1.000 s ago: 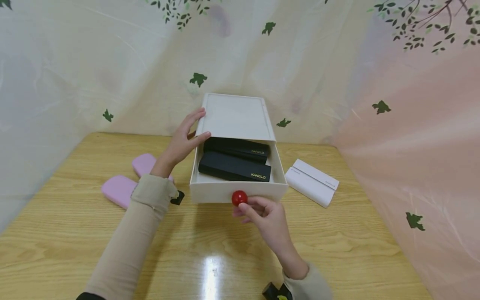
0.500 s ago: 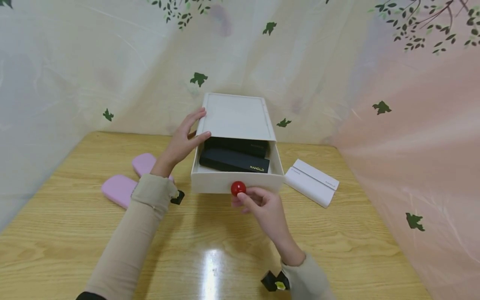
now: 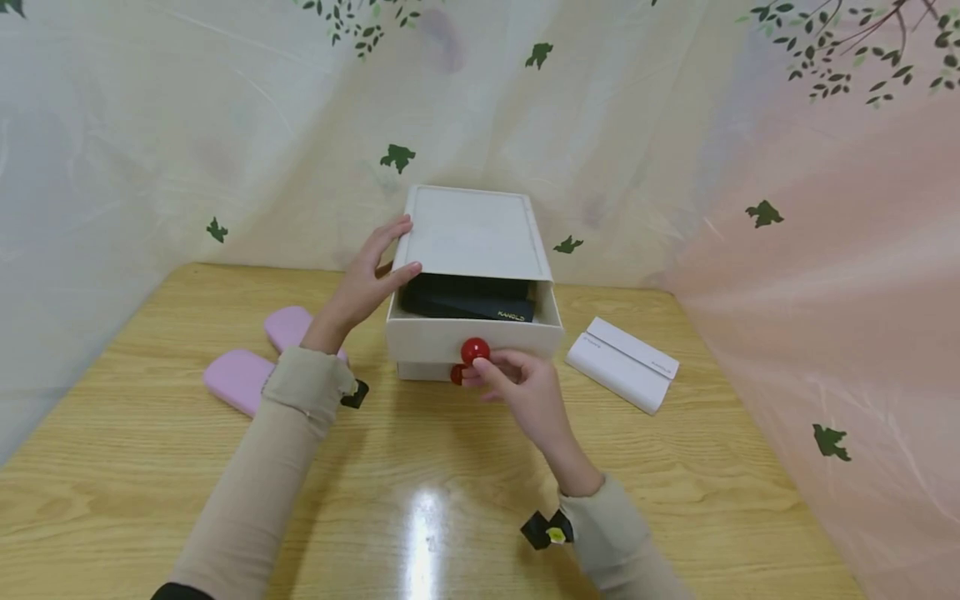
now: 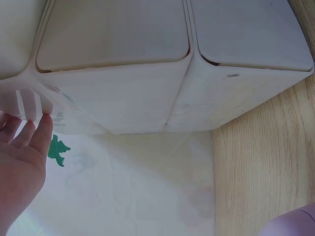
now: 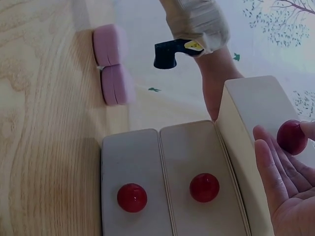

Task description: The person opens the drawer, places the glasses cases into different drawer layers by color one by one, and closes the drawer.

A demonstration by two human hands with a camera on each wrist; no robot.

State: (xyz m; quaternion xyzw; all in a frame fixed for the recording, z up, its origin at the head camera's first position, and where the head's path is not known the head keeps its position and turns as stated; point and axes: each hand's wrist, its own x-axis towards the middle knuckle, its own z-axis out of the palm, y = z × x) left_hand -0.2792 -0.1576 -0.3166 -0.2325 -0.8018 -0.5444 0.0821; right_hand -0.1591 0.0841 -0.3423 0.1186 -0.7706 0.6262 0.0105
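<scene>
A white drawer cabinet [image 3: 476, 233] stands at the back of the table, its top drawer [image 3: 427, 340] partly pulled out. Black cases [image 3: 465, 306] with gold lettering lie inside, their rear parts hidden under the cabinet top. Thumb and fingers of my right hand [image 3: 532, 400] pinch the red round knob [image 3: 475, 350] on that drawer. My left hand [image 3: 367, 275] rests on the cabinet's upper left edge and side, fingers extended; the left wrist view shows its fingertips against the side wall. Two lower drawers, each with a red knob [image 5: 204, 187], appear closed in the right wrist view.
Two pink cases [image 3: 238, 379] lie left of the cabinet, partly behind the left forearm. To the right is a white flap case [image 3: 624, 367]. A printed cloth [image 3: 637, 167] hangs close behind the wooden table [image 3: 360, 517].
The top drawer has slid back toward the cabinet, with my right hand moving along on its knob. Less of the black cases shows, and a lower drawer front has come into sight. The left hand stays put.
</scene>
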